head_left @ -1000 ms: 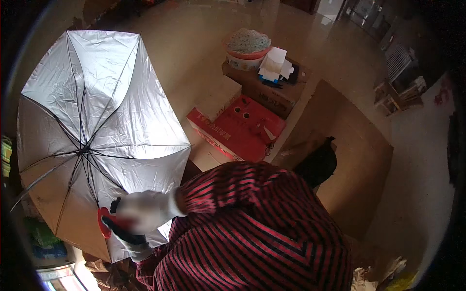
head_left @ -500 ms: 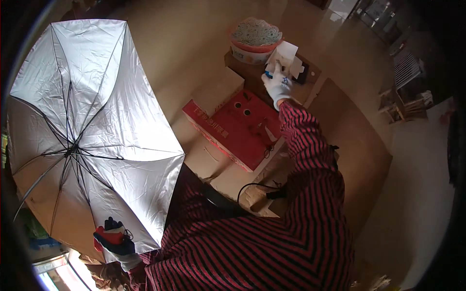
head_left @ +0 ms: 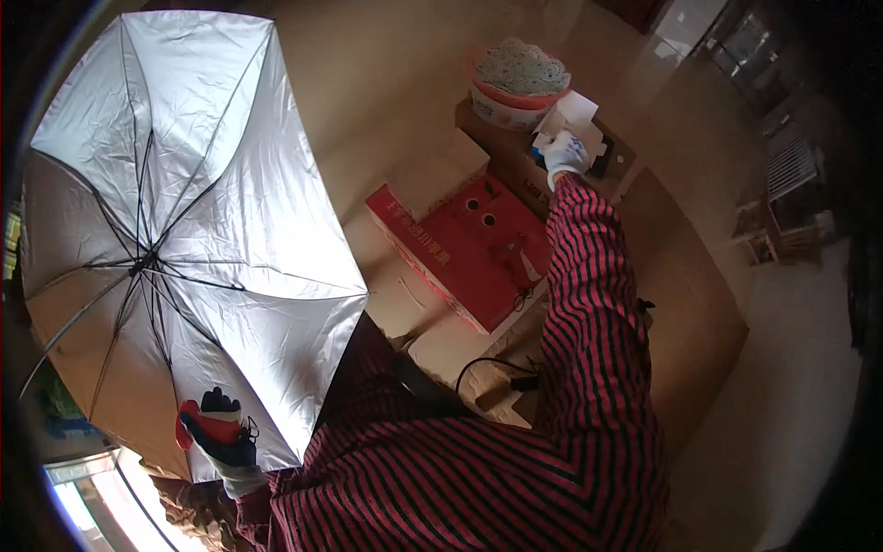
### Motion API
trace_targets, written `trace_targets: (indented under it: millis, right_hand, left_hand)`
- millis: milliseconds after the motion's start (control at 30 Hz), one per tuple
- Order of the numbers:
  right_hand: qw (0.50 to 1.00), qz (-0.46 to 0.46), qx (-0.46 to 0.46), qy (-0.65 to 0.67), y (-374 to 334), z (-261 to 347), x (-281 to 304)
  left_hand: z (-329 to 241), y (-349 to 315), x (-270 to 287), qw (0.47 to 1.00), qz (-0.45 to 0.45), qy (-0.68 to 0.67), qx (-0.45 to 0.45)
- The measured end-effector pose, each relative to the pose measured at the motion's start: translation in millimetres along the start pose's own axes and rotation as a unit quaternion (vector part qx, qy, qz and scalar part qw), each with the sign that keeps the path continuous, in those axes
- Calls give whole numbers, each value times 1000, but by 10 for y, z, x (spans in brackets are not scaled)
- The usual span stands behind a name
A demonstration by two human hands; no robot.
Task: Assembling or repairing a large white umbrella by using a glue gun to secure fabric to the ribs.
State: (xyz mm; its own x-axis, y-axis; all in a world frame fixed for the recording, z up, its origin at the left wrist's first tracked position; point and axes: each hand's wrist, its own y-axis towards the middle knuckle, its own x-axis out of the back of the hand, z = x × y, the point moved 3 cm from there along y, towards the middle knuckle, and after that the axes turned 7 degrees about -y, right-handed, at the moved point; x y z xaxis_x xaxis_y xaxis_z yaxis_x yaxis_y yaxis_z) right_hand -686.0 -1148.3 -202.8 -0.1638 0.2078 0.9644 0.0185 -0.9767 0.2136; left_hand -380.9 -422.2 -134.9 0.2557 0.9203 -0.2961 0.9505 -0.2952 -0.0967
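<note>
A large open umbrella (head_left: 276, 212), silver inside with dark ribs, fills the left side and stands with its hollow facing me. My left hand (head_left: 225, 446), in a dark-palmed glove with a white cuff, is at its lower edge. The fingers curl round a small red and white thing (head_left: 217, 427) with a thin black loop; its kind is unclear. My right arm stretches far forward. My right hand (head_left: 567, 155), in a white glove, is at the mouth of a small white box (head_left: 578, 109) with raised flaps. Its fingers are bent and partly hidden there.
A red printed carton (head_left: 478, 258) lies before me, with a black cord on it. Beyond stands a round tub (head_left: 504, 112) with a patterned cover, beside the white box on brown cardboard. A brown board (head_left: 690, 304) spreads to the right; a slatted rack (head_left: 791, 170) stands farther off.
My right hand has curled its fingers at the white box, where they were stretched over it before. The whole view has shifted slightly. My left hand keeps its hold.
</note>
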Motion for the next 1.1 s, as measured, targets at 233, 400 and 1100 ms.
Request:
trace_targets:
  millis: [233, 400, 1100]
  right_hand:
    - [830, 85, -15, 551, -857, 95, 781]
    - [497, 379, 141, 768, -2024, 958, 1309]
    - [278, 628, 370, 626, -4733, 3144, 2362]
  left_hand:
    - [-47, -166, -116, 996, -12, -86, 7]
    - [103, -198, 29, 961, 219, -170, 11]
    - [-340, -571, -379, 968, 215, 117, -51]
